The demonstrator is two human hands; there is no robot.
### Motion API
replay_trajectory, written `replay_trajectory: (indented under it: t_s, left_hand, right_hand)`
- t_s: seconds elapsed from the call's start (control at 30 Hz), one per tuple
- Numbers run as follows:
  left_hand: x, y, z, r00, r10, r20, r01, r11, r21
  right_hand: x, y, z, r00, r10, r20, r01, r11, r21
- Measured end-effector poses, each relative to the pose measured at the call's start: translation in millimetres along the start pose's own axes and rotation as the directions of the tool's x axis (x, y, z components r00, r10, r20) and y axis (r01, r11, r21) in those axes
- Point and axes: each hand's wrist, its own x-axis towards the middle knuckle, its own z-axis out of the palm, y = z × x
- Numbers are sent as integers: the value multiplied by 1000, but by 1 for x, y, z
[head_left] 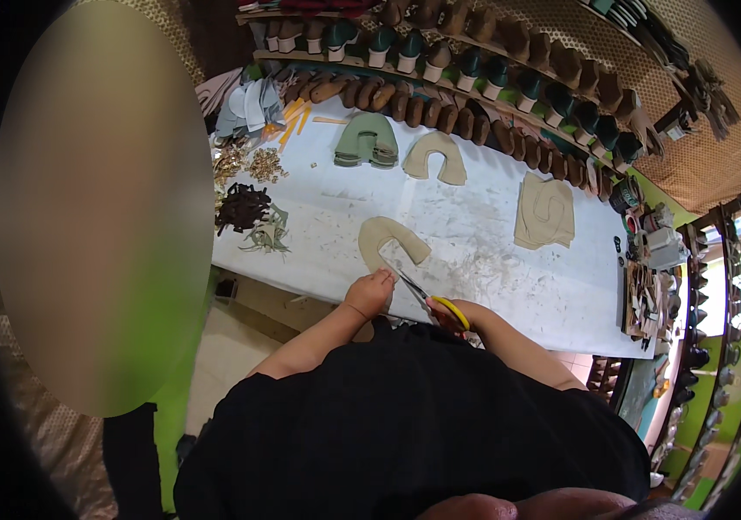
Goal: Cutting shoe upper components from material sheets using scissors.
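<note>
A beige U-shaped piece, which looks like fabric or leather, lies near the table's front edge. My left hand pinches one of its ends. In my right hand is a pair of scissors with yellow handles. Their blades point away from me and to the left, close to the held end of the piece. They look nearly closed, but whether they touch the piece I cannot tell. Farther back sit a stack of green U-shaped pieces and some beige U-shaped pieces.
Beige sheets lie on the white table at the right. At its left are dark strips, gold-coloured bits and green scraps. Shelves of shoe lasts line the back. A blurred oval hides the far left.
</note>
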Motion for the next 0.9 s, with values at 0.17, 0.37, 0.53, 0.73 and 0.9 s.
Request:
replay_trajectory:
  t_s: [0.17,0.37,0.53,0.73,0.9]
  left_hand:
    - [0,-1,-4,998,-59,13,60,994,-96]
    - [1,-3,-4,995,-53,-82,42,990,-131]
    - [-2,-3,-7,995,-26,-94,13,991,-137]
    - [-4,-2,-6,998,-36,-58,28,989,-146]
    - [-4,-2,-5,999,-27,-34,21,988,-150]
  right_hand:
    - [-9,-14,1,996,86,-14,-87,994,-69]
    - [10,-6,0,994,109,-11,-109,992,-64]
    - [17,-9,0,999,48,-23,-50,994,-100]
    - [28,-5,-1,1000,-19,-14,17,989,-145]
    - [36,4,-3,999,-16,-32,10,986,-166]
